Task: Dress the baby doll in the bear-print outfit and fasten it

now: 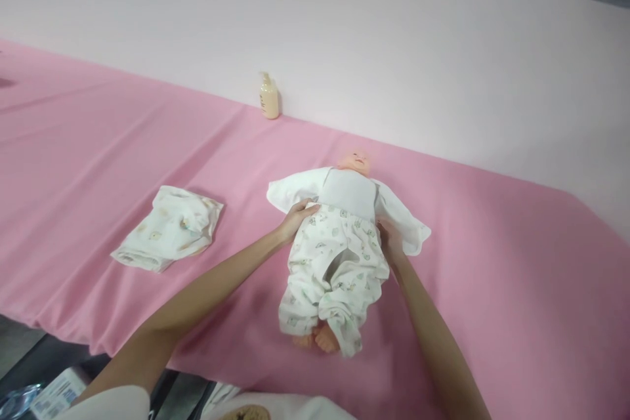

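A baby doll lies on its back on the pink cloth, head toward the wall and bare feet toward me. It wears a white long-sleeved top with the sleeves spread out, and white printed trousers reaching its ankles. My left hand is closed on the trousers' waistband at the doll's left-hand side in view, thumb on top. At the opposite side of the waist, my right hand has its fingers bent against the waistband; its fingertips are partly hidden by the cloth and sleeve.
A folded white printed cloth lies to the left of the doll. Against the pale wall stands a cream pump bottle. The pink tablecloth covers the table. A white labelled box sits below the table's edge at lower left.
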Action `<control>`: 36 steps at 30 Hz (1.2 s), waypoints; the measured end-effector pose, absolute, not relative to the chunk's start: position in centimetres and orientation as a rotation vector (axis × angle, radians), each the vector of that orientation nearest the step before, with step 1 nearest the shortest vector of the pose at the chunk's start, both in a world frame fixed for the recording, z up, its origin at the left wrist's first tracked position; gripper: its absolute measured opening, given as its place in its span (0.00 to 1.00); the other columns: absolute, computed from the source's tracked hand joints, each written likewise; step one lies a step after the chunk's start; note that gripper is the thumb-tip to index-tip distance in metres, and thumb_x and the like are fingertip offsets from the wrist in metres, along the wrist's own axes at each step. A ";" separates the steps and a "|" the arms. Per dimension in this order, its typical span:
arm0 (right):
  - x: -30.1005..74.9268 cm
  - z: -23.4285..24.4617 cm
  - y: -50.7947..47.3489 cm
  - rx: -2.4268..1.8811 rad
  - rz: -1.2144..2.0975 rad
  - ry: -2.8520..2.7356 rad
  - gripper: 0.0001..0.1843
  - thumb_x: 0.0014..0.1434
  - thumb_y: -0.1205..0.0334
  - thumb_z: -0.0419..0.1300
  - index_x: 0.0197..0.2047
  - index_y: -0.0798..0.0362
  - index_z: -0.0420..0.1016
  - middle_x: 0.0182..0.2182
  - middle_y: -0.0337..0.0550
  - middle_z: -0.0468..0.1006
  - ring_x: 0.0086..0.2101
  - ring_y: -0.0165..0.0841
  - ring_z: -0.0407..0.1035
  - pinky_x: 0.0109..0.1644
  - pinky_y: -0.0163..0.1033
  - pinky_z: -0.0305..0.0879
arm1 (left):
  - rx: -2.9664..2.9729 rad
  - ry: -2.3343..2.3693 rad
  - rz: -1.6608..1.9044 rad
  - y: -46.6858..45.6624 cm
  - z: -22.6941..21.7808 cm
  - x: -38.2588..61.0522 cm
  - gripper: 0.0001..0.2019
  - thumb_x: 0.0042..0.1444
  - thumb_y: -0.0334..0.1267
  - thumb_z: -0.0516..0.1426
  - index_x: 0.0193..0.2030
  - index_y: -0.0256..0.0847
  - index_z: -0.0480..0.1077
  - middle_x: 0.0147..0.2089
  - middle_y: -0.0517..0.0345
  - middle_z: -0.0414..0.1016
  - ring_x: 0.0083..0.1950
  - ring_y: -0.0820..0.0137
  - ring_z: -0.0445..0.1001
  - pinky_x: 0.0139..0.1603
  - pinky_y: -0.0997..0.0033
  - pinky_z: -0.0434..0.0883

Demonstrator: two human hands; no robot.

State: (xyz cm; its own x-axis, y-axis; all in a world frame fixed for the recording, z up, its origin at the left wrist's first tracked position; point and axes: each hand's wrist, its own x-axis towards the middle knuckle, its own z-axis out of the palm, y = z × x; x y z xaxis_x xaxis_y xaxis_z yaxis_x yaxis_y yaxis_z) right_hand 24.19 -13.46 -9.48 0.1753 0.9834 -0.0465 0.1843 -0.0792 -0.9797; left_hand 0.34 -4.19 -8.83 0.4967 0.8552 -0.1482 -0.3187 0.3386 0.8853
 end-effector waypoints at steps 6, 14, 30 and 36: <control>26.1 -8.0 -13.4 -1.423 1.039 -1.159 0.15 0.48 0.51 0.63 0.32 0.53 0.67 0.28 0.38 0.68 0.30 0.30 0.62 0.34 0.36 0.58 | 1.387 0.781 0.929 -0.8 -8.3 1.1 0.16 0.43 0.46 0.65 0.24 0.36 0.65 0.40 0.57 0.71 0.40 0.71 0.69 0.42 0.74 0.65; 22.9 -8.8 -10.5 -1.667 0.790 -0.736 0.15 0.53 0.47 0.56 0.32 0.52 0.67 0.31 0.41 0.71 0.35 0.35 0.66 0.39 0.40 0.64 | 1.062 0.975 0.797 -0.4 -10.0 3.3 0.24 0.46 0.60 0.59 0.31 0.37 0.70 0.31 0.54 0.76 0.35 0.65 0.74 0.41 0.65 0.69; 25.1 -9.1 -10.3 -1.749 0.407 -1.153 0.14 0.58 0.47 0.51 0.33 0.50 0.64 0.31 0.41 0.73 0.34 0.34 0.68 0.40 0.41 0.66 | 1.548 0.803 0.967 2.1 -8.7 2.5 0.12 0.51 0.44 0.54 0.22 0.40 0.64 0.27 0.60 0.66 0.34 0.68 0.66 0.45 0.66 0.65; 28.9 -8.5 -7.9 -1.682 0.049 -1.661 0.08 0.56 0.56 0.53 0.29 0.51 0.66 0.49 0.51 0.69 0.55 0.40 0.59 0.59 0.48 0.53 | 2.369 0.838 0.950 4.6 -7.8 1.5 0.12 0.59 0.45 0.50 0.31 0.40 0.66 0.54 0.50 0.66 0.57 0.60 0.57 0.61 0.54 0.53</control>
